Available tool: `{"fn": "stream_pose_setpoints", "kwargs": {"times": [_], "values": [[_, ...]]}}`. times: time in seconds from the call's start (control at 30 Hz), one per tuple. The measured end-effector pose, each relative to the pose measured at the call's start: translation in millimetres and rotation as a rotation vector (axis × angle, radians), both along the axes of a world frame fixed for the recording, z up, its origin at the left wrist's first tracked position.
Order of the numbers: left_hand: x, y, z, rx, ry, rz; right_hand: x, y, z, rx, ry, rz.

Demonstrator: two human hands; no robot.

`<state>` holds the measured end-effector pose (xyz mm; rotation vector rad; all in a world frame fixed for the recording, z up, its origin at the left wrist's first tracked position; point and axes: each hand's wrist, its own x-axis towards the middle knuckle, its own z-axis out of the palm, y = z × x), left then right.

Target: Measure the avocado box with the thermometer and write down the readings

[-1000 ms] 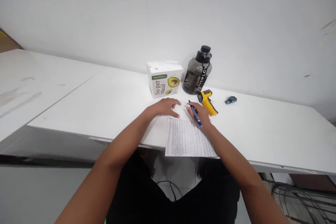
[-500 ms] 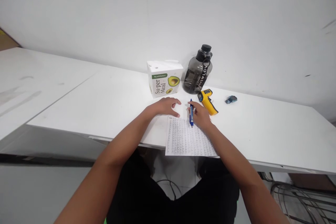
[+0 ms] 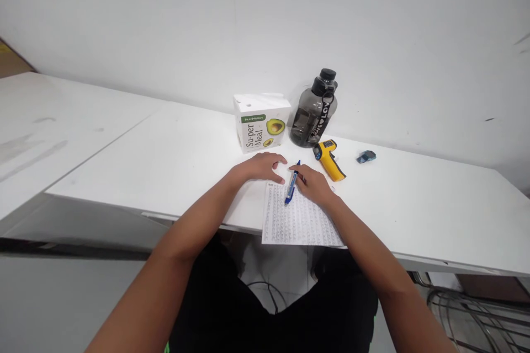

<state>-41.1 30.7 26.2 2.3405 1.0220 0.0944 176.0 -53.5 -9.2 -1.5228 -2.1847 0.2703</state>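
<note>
My right hand (image 3: pixel 313 183) grips a blue pen (image 3: pixel 291 187) above a sheet of paper (image 3: pixel 296 226). The pen slants, one end pointing toward the wall and the other toward me. Rows of small handwritten marks cover the sheet, whose lower part hangs past the table's front edge. By the sheet's upper left corner rests my left hand (image 3: pixel 265 167), its thumb and fingers apart and nothing between them. Just behind that hand stands a white box (image 3: pixel 252 132) with avocado pictures. A yellow infrared thermometer (image 3: pixel 330 161) lies to the right of the pen, beyond my right hand.
Against the wall is a large dark see-through bottle (image 3: pixel 310 116) with a black cap and strap. Farther right lies a small blue-green item (image 3: pixel 366 156), too small to name. The white table (image 3: pixel 414 204) meets a second surface at left. A wire rack (image 3: pixel 476 314) is below right.
The pen has tilted in my right hand, its near end swinging left over the sheet. My right fingers have shifted slightly left. My left hand stays in place.
</note>
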Motion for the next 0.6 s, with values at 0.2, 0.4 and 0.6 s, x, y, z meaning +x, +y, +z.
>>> {"fn": "stream_pose_setpoints", "kwargs": {"times": [0.2,0.4,0.6], "values": [[-0.5,-0.2,0.9,0.008,0.0,-0.009,-0.7,0.4,4.6,-0.097,0.031,-0.038],[0.1,-1.0,1.7,0.007,0.01,-0.004,-0.4,0.6,5.6,-0.126,0.033,-0.059],[0.1,-0.5,1.1,0.006,0.004,0.002,-0.9,-0.5,3.9,-0.095,0.047,-0.052]]}}
